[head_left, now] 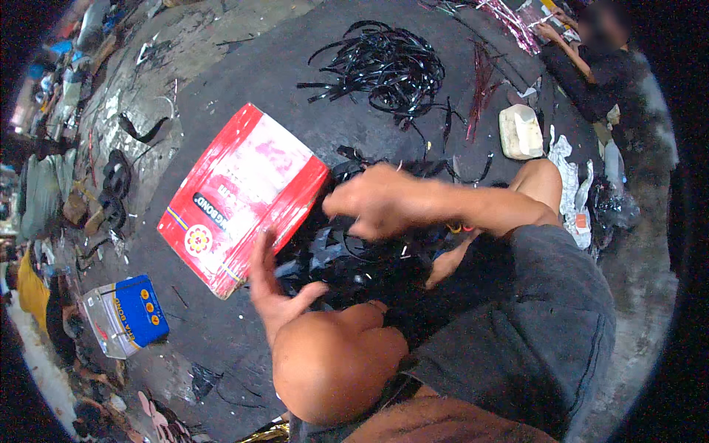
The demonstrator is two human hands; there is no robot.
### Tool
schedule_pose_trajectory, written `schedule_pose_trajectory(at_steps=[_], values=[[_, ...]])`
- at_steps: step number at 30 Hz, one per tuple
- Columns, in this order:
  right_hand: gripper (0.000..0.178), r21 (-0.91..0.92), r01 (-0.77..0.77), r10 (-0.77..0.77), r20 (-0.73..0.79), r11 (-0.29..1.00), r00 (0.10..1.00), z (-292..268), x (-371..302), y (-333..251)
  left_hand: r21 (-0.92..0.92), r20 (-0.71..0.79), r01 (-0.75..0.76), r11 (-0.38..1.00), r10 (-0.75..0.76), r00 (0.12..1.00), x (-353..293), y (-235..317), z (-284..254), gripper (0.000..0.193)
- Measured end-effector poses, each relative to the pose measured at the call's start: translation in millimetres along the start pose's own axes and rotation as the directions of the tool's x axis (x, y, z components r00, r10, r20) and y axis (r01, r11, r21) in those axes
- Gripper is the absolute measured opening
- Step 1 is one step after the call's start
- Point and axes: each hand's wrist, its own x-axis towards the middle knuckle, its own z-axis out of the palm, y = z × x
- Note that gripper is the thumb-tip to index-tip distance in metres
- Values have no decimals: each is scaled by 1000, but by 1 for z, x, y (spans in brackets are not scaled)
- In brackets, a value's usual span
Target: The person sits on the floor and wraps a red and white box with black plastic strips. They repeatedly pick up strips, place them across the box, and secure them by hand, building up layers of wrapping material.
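Observation:
A large red and white rectangular tin [247, 196] stands tilted on the dark ground mat, left of centre. My left hand [277, 292] is at the tin's near right edge, its thumb and fingers apart; I cannot tell if the fingertips touch it. To the right of the tin, my right hand [377, 199] is blurred by motion, with its fingers curled in. Whatever it may pinch is too smeared to make out. Shiny black strips [325, 251] lie in a loose heap below and between my hands, partly hidden by shadow.
A pile of black strips [388, 70] lies at the far side. A cut white plastic container [521, 131] stands at right. A blue and silver tin [127, 316] lies at lower left. Another person [591, 70] handles pink metallic strips [513, 26] at far right. Black sandals [114, 188] are at left.

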Motion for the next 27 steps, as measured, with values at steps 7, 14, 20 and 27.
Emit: schedule_pose_trajectory(at_steps=[7, 14, 20, 27], values=[[30, 456, 13, 84, -192, 890, 978, 9, 16, 22, 163, -46, 300, 940, -296, 954, 27, 19, 19, 59], [22, 119, -352, 371, -268, 929, 889, 70, -33, 96, 524, -394, 255, 813, -34, 918, -1, 43, -107, 6], [43, 70, -223, 231, -159, 972, 960, 57, -30, 71, 649, -261, 497, 576, -445, 856, -9, 70, -98, 13], [61, 958, -22, -87, 49, 286, 995, 40, 68, -16, 509, 15, 172, 844, -209, 978, 49, 45, -8, 25]])
